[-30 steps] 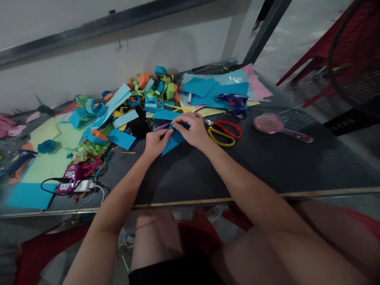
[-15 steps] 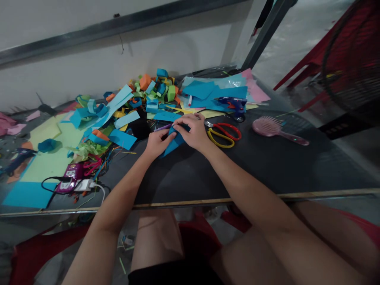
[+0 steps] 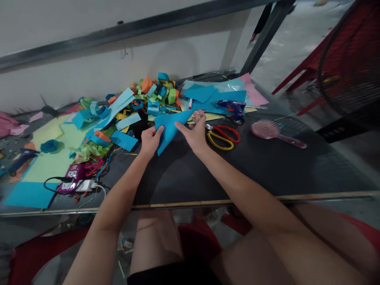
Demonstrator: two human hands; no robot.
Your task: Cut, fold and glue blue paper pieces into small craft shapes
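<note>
Bench edge: the pale front edge of the dark bench [image 3: 261, 174] runs beneath both forearms.
Power block: a purple adapter [image 3: 73, 174] sits near the front on the left, a black cable plugged in and a white charger [image 3: 86, 185] beside it; a flat blue sheet [image 3: 27, 194] lies to its left.
Left hand [image 3: 151, 139]: grip clamped on the left side of the triangular blue paper [image 3: 168, 126], thumb on the near face.
Right hand [image 3: 194, 133]: grip apart, thumb against the paper's lower right edge, fingers up by its far right corner with a gap between.
Blue paper location: between the two hands over the middle of the bench, one corner pointing down toward the front edge.
Scissors [image 3: 237, 133]: just right of the right hand, one loop red, the other yellow.
Hairbrush [image 3: 265, 130]: pink, well right of the scissors, bristles up, handle slanting to the front right.
Glue gun [image 3: 236, 109]: dark blue, behind the scissors, by blue sheets and a red-and-white marker [image 3: 190, 103].
Paper pile [image 3: 154, 93]: orange, green, yellow and blue shapes heaped beyond the hands.
Wall [image 3: 97, 67]: pale, behind everything, a dark metal bar across it.
</note>
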